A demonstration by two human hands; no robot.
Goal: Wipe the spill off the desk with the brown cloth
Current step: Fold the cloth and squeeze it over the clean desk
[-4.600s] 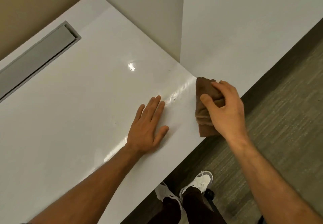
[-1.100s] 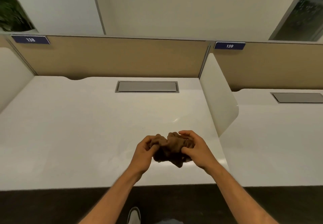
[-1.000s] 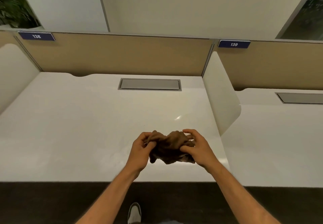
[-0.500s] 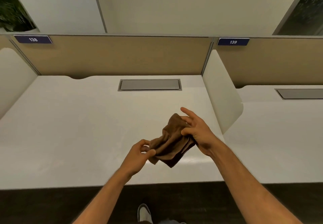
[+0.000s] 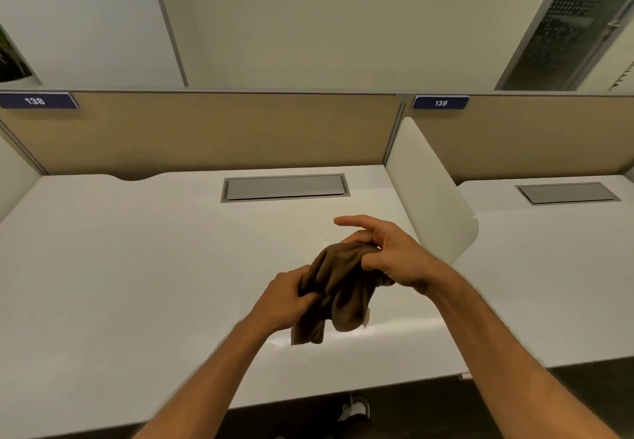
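Since half a second ago my left hand (image 5: 284,296) has bunched the soft, limp brown terry cloth (image 5: 338,293) tighter while my right hand (image 5: 384,253) pinches its top, forefinger straight. Light and floppy, it hangs above the white laminate tabletop (image 5: 137,267); I'd wad it in one palm.

One view only: head cam, wide-angle, worn by the person, so no second view and no shared area. It looks fwd and down from standing height at the front edge of the desk (image 5: 137,284). Both forearms enter from the bottom edge; left hand (image 5: 281,298) and right hand (image 5: 394,253) sit near frame centre, close to the lens, with the brown cloth (image 5: 336,294) between them. Mid-range: cable hatch (image 5: 284,187) and side divider (image 5: 429,191). Far range: back partition (image 5: 206,130) with number plates 138 (image 5: 37,100) and 139 (image 5: 440,102), wall above. Straight edges bow toward the frame borders. A shoe (image 5: 356,411) shows below the desk edge.
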